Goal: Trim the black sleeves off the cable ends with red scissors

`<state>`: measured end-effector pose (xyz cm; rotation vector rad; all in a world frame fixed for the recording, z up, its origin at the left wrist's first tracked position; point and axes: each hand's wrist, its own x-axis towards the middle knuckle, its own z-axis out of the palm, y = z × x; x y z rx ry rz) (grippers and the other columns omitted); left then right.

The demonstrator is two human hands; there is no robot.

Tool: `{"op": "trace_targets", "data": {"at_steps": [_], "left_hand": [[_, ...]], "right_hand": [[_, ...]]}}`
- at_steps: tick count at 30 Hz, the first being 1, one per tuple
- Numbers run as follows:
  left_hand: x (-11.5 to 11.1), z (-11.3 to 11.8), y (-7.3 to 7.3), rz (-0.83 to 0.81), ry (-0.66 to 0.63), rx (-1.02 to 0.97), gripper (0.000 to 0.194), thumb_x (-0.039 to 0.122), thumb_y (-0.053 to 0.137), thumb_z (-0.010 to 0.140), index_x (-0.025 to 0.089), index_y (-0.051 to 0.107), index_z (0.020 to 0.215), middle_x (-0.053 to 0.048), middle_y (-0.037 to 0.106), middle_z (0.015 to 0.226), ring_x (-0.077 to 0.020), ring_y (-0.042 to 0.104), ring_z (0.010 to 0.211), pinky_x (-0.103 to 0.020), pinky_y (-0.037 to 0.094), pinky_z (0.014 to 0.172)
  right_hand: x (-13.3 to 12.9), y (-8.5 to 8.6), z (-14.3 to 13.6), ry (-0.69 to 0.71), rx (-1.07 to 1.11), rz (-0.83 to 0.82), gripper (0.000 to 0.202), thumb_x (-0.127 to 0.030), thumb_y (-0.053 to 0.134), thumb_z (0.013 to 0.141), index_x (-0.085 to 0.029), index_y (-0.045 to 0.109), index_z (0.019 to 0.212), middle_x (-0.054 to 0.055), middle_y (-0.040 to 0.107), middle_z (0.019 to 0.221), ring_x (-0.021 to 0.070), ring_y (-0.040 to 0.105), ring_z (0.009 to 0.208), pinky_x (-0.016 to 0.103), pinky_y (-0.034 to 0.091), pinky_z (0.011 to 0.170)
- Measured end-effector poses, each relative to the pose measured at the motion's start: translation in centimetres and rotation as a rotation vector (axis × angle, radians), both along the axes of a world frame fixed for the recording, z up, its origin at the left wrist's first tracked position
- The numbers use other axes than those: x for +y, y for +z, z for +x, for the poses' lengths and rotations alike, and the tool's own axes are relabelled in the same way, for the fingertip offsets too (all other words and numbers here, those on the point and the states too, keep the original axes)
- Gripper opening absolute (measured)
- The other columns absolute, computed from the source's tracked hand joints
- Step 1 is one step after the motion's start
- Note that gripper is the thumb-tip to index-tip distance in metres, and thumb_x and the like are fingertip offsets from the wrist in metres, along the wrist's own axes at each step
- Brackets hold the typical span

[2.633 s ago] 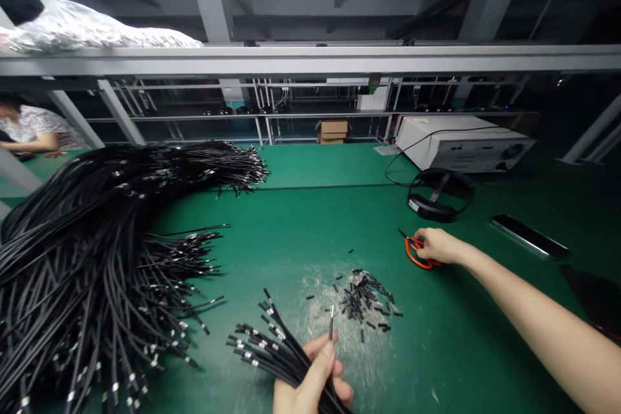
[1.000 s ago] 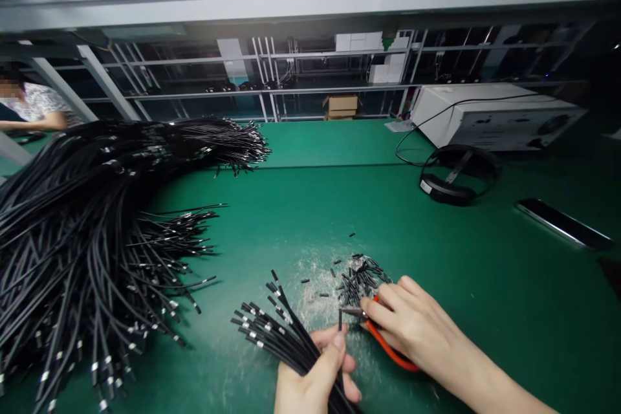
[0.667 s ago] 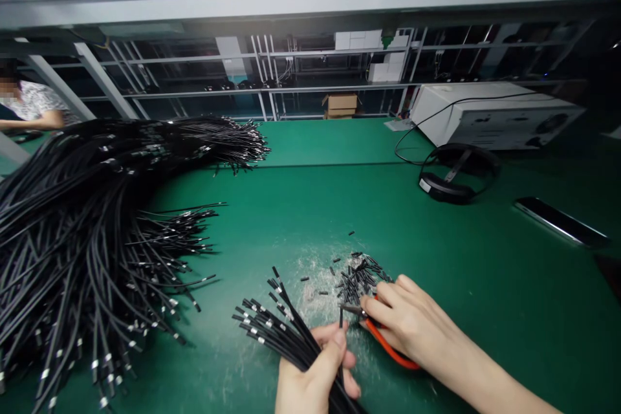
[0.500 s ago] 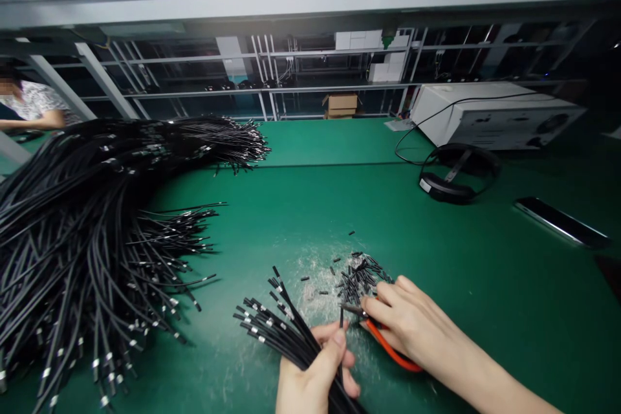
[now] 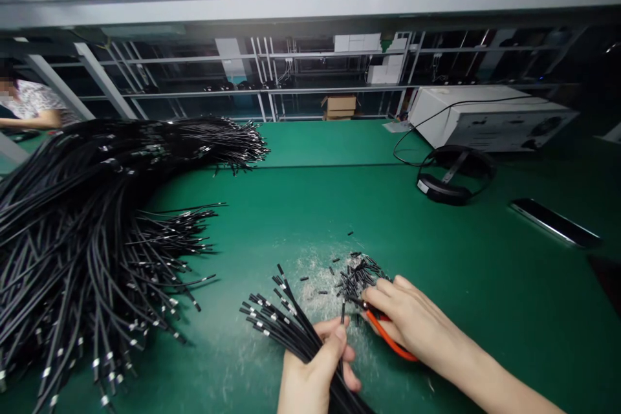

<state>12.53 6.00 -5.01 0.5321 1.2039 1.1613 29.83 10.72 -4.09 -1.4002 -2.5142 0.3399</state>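
Note:
My left hand [image 5: 323,362] is closed round a bundle of black cables [image 5: 286,320], whose ends fan out to the upper left with white bands near the tips. Between thumb and forefinger it pinches one cable [image 5: 343,312] apart from the rest, its end pointing up. My right hand [image 5: 405,314] grips red-handled cutters [image 5: 391,338], their dark jaws right by that cable's tip. Whether the jaws touch the cable is hard to make out. Short black cut pieces [image 5: 359,277] lie heaped beyond the hands, among pale fibre scraps [image 5: 313,297] on the green tabletop [image 5: 272,220].
A large pile of black cables [image 5: 97,226] covers the left side. A black headset [image 5: 453,174], a phone [image 5: 555,222] and a white metal box [image 5: 490,118] with a cord stand on the right. At far left another person [image 5: 36,103] sits behind a frame post.
The bundle and my left hand have shifted slightly right. A short black piece now shows below the cutter jaws, and the pinched cable's end has a pale tip.

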Motion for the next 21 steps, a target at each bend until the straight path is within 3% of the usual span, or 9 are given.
{"op": "trace_targets", "data": {"at_steps": [3,6,10,12,16,21], "left_hand": [[0.1,0.1,0.3,-0.017,0.012,-0.026,0.035,0.035,0.073,0.063,0.007,0.069,0.084,-0.001,0.061,0.048,-0.0118,0.052,0.031,-0.025,0.045,0.035],[0.4,0.2,0.8,-0.025,0.038,-0.064,0.034,0.036,0.073,0.063,0.008,0.07,0.08,-0.001,0.062,0.051,-0.0106,0.05,0.031,-0.024,0.045,0.034],[0.7,0.4,1.4,-0.057,0.066,-0.109,0.035,0.031,0.08,0.053,0.009,0.071,0.079,0.0,0.061,0.053,-0.0091,0.05,0.033,-0.024,0.047,0.035],[0.7,0.5,1.5,-0.063,0.05,-0.099,0.039,0.029,0.083,0.048,0.009,0.071,0.079,0.002,0.058,0.048,-0.0095,0.051,0.034,-0.025,0.048,0.037],[0.7,1.0,1.3,-0.036,0.005,-0.039,0.038,0.029,0.085,0.043,0.01,0.07,0.072,0.001,0.058,0.044,-0.012,0.054,0.034,-0.024,0.048,0.038],[0.9,2.1,1.5,0.001,-0.004,0.0,0.035,0.03,0.085,0.042,0.011,0.068,0.065,0.002,0.057,0.043,-0.0119,0.054,0.033,-0.023,0.046,0.035]], "right_hand": [[0.4,-0.3,0.1,-0.1,0.163,-0.054,0.028,-0.037,0.049,0.087,-0.026,0.052,0.112,0.003,0.056,0.088,0.0172,0.049,0.072,0.029,0.037,0.068],[0.5,-0.4,0.0,-0.166,0.427,-0.171,0.03,-0.04,0.052,0.085,-0.024,0.056,0.109,0.004,0.056,0.086,0.0182,0.053,0.077,0.029,0.04,0.069],[0.3,-0.1,-0.7,-0.291,0.925,-0.542,0.044,-0.042,0.057,0.081,-0.02,0.05,0.118,0.0,0.059,0.068,0.0146,0.055,0.057,0.026,0.043,0.054],[0.1,0.3,-1.2,-0.33,1.126,-0.697,0.052,-0.042,0.062,0.077,-0.017,0.046,0.121,0.002,0.062,0.07,0.0153,0.058,0.057,0.026,0.045,0.053],[-0.1,1.1,-1.8,-0.332,1.37,-0.768,0.047,-0.036,0.068,0.075,-0.017,0.05,0.114,0.005,0.065,0.084,0.0198,0.063,0.08,0.031,0.049,0.071],[0.2,0.9,-1.5,-0.258,1.451,-0.796,0.041,-0.026,0.073,0.07,-0.019,0.053,0.105,-0.001,0.062,0.073,0.0128,0.06,0.064,0.022,0.046,0.057]]}}
